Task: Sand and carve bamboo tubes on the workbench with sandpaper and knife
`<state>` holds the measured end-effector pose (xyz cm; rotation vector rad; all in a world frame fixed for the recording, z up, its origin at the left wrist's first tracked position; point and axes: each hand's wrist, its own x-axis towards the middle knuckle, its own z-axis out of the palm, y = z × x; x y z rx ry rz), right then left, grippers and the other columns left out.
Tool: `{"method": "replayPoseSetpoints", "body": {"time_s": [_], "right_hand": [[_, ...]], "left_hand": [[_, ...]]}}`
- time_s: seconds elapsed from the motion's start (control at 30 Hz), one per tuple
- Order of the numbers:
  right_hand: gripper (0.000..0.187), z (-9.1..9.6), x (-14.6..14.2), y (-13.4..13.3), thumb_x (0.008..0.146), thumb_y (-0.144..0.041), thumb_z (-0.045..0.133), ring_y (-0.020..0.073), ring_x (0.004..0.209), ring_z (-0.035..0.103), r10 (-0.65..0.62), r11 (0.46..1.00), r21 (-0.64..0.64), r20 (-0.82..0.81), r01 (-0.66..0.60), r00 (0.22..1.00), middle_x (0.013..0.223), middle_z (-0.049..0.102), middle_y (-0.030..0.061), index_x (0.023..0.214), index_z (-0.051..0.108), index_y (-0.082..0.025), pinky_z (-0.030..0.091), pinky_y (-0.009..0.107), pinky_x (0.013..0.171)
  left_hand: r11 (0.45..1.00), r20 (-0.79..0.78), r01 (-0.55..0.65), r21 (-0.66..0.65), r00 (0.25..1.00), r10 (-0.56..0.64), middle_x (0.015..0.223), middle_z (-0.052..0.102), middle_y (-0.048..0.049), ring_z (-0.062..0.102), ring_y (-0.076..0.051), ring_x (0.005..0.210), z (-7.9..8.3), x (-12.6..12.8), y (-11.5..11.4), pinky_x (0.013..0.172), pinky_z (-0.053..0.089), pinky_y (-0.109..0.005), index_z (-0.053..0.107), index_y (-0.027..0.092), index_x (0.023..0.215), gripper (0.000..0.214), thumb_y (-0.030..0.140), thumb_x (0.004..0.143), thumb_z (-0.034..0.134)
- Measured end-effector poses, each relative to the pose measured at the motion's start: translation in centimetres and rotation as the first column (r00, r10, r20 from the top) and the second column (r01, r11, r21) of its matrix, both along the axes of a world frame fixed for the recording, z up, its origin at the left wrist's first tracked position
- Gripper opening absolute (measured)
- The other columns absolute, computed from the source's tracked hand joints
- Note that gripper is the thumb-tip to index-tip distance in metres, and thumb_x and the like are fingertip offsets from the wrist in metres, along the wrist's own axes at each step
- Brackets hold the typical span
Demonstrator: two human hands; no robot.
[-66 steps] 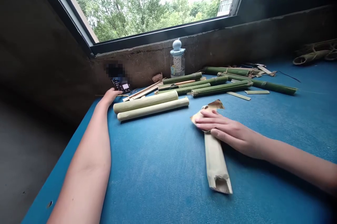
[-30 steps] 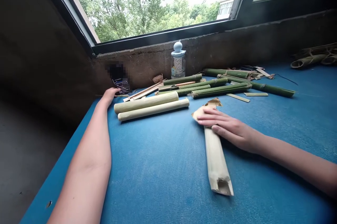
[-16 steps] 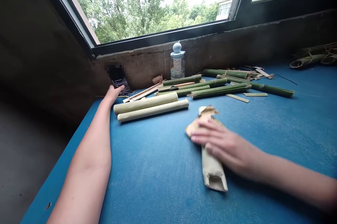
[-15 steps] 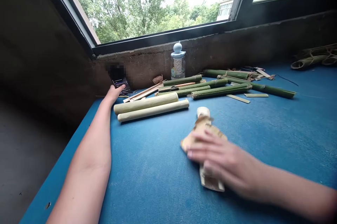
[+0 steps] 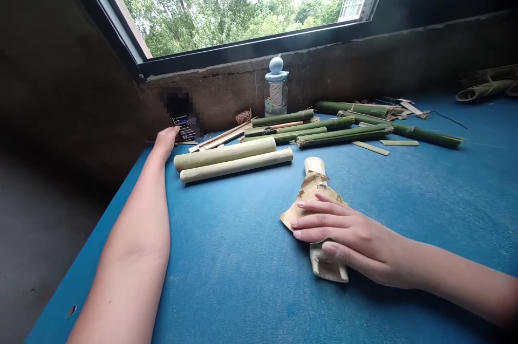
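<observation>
My right hand (image 5: pixel 343 233) lies with its fingers stretched out flat on a creased sheet of brown sandpaper (image 5: pixel 313 193), printed on its back. The sheet drapes over a pale split bamboo piece (image 5: pixel 314 165) lying on the table; its hollow near end shows below my thumb. Far to the left, my left hand (image 5: pixel 165 140) is closed at the edge of a dark phone (image 5: pixel 186 128) that stands against the wall. Some of its fingers are hidden. Two peeled bamboo tubes (image 5: pixel 238 165) lie between the hands, farther back.
Several green bamboo lengths (image 5: pixel 343 136) and thin strips (image 5: pixel 370 148) lie along the back of the blue table (image 5: pixel 226 258). Behind them stands a clear jar (image 5: pixel 276 90) with a light blue lid. More bamboo tubes (image 5: pixel 481 90) lie at the far right, below the window.
My right hand was blurred by motion and now shows sharply on the sandpaper. My left thumb has drawn back from the phone's screen to its edge, and the phone looks more upright.
</observation>
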<state>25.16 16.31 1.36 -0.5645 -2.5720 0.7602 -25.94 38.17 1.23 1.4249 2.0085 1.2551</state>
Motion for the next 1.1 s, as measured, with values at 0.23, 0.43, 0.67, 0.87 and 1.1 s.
{"method": "replayPoseSetpoints", "body": {"time_s": [0.23, 0.43, 0.67, 0.87, 1.1], "right_hand": [[0.041, -0.1, 1.4, 2.7, 0.103, -0.034, 0.042, 0.0266, 0.149, 0.03, -0.146, 0.988, 0.057, -0.009, 0.146, 0.989, 0.146, 0.055, 0.0013, 0.141, 0.055, -0.03, 0.021, 0.055, 0.124], [0.04, -0.3, 1.6, 3.3, 0.103, -0.032, 0.042, 0.0251, 0.147, 0.036, -0.088, 0.993, 0.08, -0.043, 0.091, 0.995, 0.146, 0.056, 0.0032, 0.14, 0.056, -0.027, 0.026, 0.053, 0.123], [0.042, 1.3, -0.1, -0.4, 0.102, -0.028, 0.045, 0.0225, 0.148, 0.033, 0.126, 0.992, -0.008, 0.083, -0.125, 0.989, 0.144, 0.058, 0.0014, 0.143, 0.054, -0.027, 0.02, 0.047, 0.126], [0.037, 0.6, 1.1, 2.3, 0.103, -0.036, 0.043, 0.0264, 0.146, 0.036, -0.102, 0.994, -0.053, -0.017, 0.101, 0.995, 0.141, 0.06, 0.0017, 0.134, 0.062, -0.031, 0.016, 0.057, 0.124], [0.038, 0.1, 0.8, 1.6, 0.102, -0.034, 0.044, 0.0253, 0.143, 0.042, 0.047, 0.999, 0.019, 0.001, -0.047, 0.999, 0.136, 0.065, 0.0039, 0.135, 0.062, -0.028, 0.017, 0.054, 0.125]], "left_hand": [[1.0, -0.024, 0.004, -0.031, 1.0, -0.004, 0.108, 0.065, -0.0078, 0.065, -0.019, 0.092, 0.2, 0.0, 0.2, 0.081, 0.056, -0.039, 0.062, 0.014, 0.114, 0.031, 0.04, 0.097, 0.057], [0.997, -0.165, -0.006, -0.075, 0.986, -0.006, 0.127, 0.059, -0.0109, 0.06, -0.026, 0.112, 0.5, 1.5, 0.2, 0.096, 0.05, -0.048, 0.057, 0.016, 0.128, 0.042, 0.039, 0.093, 0.063], [0.983, -0.317, -0.091, -0.159, 0.948, 0.036, 0.145, 0.044, -0.0228, 0.045, -0.037, 0.132, 0.2, 2.6, 0.5, 0.107, 0.039, -0.051, 0.033, 0.01, 0.147, 0.097, 0.045, 0.072, 0.083], [0.969, -0.376, -0.146, -0.2, 0.925, 0.062, 0.145, 0.045, -0.0174, 0.047, -0.034, 0.13, 0.0, 2.8, 0.6, 0.106, 0.039, -0.053, 0.036, 0.018, 0.147, 0.083, 0.048, 0.08, 0.075], [0.969, -0.331, -0.131, -0.208, 0.942, 0.056, 0.144, 0.046, -0.0175, 0.049, -0.034, 0.128, 0.0, 2.3, 0.6, 0.104, 0.043, -0.052, 0.033, 0.018, 0.149, 0.083, 0.046, 0.082, 0.074]]}}
